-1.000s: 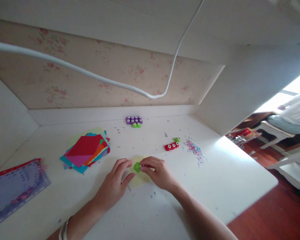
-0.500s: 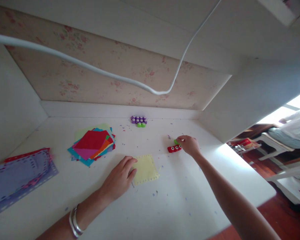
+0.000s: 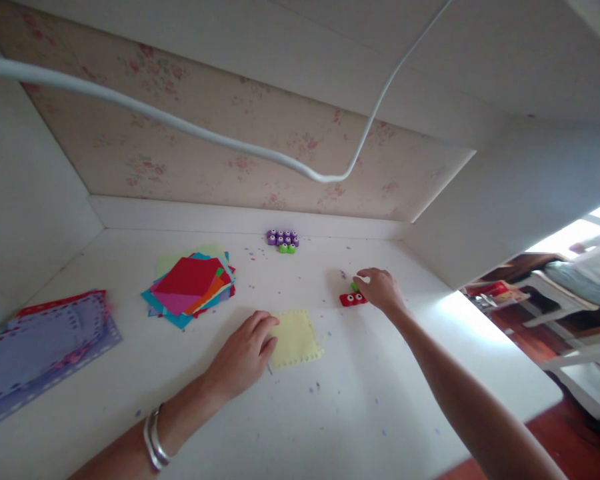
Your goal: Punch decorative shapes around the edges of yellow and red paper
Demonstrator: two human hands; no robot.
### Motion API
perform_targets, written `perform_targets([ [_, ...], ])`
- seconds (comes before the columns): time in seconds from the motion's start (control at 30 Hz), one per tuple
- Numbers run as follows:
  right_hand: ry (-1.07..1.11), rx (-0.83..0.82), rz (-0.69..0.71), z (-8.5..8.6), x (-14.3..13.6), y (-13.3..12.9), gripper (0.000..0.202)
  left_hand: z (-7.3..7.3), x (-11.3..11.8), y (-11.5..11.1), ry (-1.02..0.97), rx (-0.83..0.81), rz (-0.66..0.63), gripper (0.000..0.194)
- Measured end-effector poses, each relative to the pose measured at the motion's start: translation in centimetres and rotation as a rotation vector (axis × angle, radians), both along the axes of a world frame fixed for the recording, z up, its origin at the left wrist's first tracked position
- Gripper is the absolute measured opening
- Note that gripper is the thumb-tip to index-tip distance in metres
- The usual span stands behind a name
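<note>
My left hand point(image 3: 247, 350) lies on the table with its fingers over the left edge of a pale yellow paper square point(image 3: 296, 339), the thumb apart from them. Small holes run along the paper's edges. To the right, my right hand point(image 3: 383, 290) hovers low over a cluster of small craft punches, its thumb and forefinger apart. A green punch point(image 3: 355, 287) shows just below the fingertips, beside a row of red punches point(image 3: 351, 299) with white and dark round tops. The hand hides the row's right end.
Purple punches point(image 3: 283, 238) and green ones point(image 3: 287, 249) stand near the back wall. Coloured paper sheets point(image 3: 190, 277) are piled at left, with punched purple paper point(image 3: 40, 347) farther left. A white cable point(image 3: 260, 148) hangs across the view. Tiny paper bits dot the table point(image 3: 280, 427).
My right hand has shifted slightly over the red punches, so fewer of them show. My left hand stays on the yellow paper. The view has turned slightly.
</note>
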State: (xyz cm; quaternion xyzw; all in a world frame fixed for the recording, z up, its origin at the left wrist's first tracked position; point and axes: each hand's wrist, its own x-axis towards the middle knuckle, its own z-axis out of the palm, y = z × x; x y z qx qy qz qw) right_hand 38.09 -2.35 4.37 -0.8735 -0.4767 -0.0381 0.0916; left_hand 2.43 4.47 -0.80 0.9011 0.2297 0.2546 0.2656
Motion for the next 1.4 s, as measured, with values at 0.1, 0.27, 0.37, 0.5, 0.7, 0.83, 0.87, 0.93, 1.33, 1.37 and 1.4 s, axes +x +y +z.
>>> perform_targets([
  [0.1, 0.035, 0.021, 0.059, -0.2, -1.4, 1.8, 0.030, 0.0, 0.0, 0.0, -0.014, -0.005, -0.003, 0.023],
  [0.27, 0.130, 0.035, 0.241, -1.7, -5.8, 7.0, 0.029, 0.5, 0.0, 0.0, -0.035, -0.010, -0.016, 0.017],
  [0.37, 0.161, 0.071, 0.315, -2.4, -8.1, 10.6, 0.038, 0.9, -0.2, -0.1, -0.008, 0.038, -0.006, 0.017],
  [0.5, 0.195, 0.108, 0.346, -2.8, -9.4, 14.4, 0.045, 1.1, -0.4, -0.5, 0.049, 0.094, -0.025, 0.014],
  [0.7, 0.287, 0.167, 0.295, -3.4, -9.2, 15.7, 0.030, 1.2, -0.2, -0.5, 0.105, 0.089, -0.068, 0.016],
  [0.83, 0.376, 0.248, 0.261, -3.7, -9.0, 14.1, 0.018, 1.2, -0.2, -0.4, 0.107, 0.102, -0.105, 0.014],
  [0.87, 0.408, 0.274, 0.260, -3.6, -9.1, 13.5, 0.019, 1.1, -0.2, -0.4, 0.104, 0.108, -0.112, 0.014],
  [0.93, 0.481, 0.330, 0.256, -3.3, -9.6, 12.0, 0.024, 1.0, -0.2, -0.3, 0.086, 0.110, -0.116, 0.016],
  [1.33, 1.217, 0.149, 0.714, -1.7, -17.4, -0.1, 0.056, -0.4, -0.2, 0.7, -0.117, -0.006, 0.017, 0.035],
  [1.37, 1.197, 0.162, 0.713, -1.9, -17.5, -0.3, 0.055, -0.4, -0.2, 0.6, -0.100, -0.002, 0.007, 0.032],
  [1.4, 1.177, 0.181, 0.710, -2.1, -17.6, -0.4, 0.055, -0.4, -0.2, 0.6, -0.088, -0.001, 0.004, 0.029],
])
